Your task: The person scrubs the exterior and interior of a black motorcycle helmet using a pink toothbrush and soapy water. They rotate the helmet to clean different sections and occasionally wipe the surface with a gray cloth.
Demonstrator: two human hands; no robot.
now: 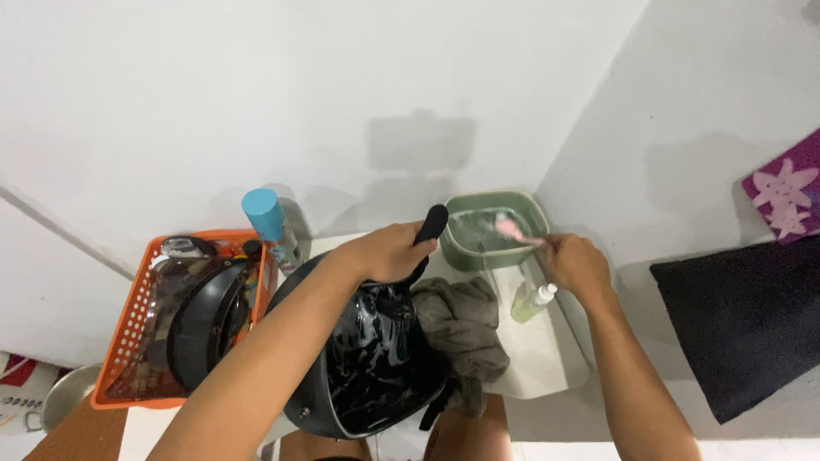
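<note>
A glossy black helmet [371,358], streaked with soap foam, rests in front of me on a small white table [547,358]. My left hand [389,250] grips its upper rim and steadies it. My right hand [576,263] holds a pink toothbrush [515,230], whose head dips into the water of a green basin [495,229] at the far side of the table. A grey cloth [461,329] lies bunched against the helmet's right side. A small pale green bottle [531,303] lies on the table just below my right hand.
An orange plastic basket [128,333] at the left holds a dark visor and other items. A spray can with a blue cap [272,224] stands behind it. A black cushion [752,316] and a purple flowered cloth [790,192] lie at the right. White walls close the corner behind.
</note>
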